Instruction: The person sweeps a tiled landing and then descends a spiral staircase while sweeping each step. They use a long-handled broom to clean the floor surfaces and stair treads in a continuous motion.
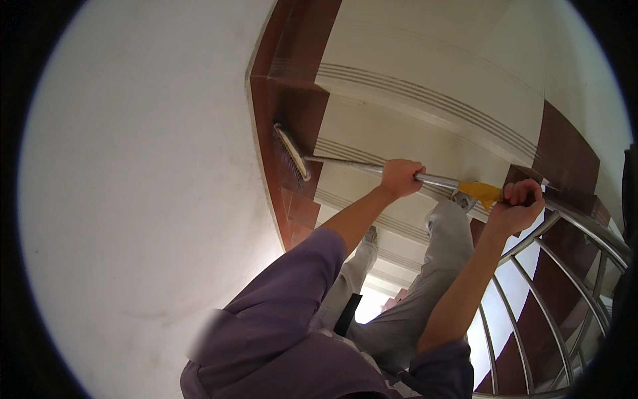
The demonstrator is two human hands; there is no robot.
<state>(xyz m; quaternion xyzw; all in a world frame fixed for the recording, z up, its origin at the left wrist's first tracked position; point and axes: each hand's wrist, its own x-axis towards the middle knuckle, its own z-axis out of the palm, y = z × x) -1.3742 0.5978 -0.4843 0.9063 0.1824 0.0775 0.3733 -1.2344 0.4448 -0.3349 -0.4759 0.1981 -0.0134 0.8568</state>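
A broom (294, 154) with dark bristles and a pale head rests by the red-brown border tiles at the left of a stair. Its metal handle (349, 163) runs right across the steps to a yellow wrapping (478, 192) near the far end. My left hand (402, 178) is closed around the middle of the handle. At the end beyond the yellow wrapping, my right hand (518, 203) has curled fingers around the handle; part of the grip is hidden by the fingers.
Cream stair treads (423, 114) with dark grooved lines lie ahead and below, edged by red-brown tiles (563, 144). A white wall (149, 149) rises on the left. On the right runs a metal railing (553, 279). My feet stand on separate steps.
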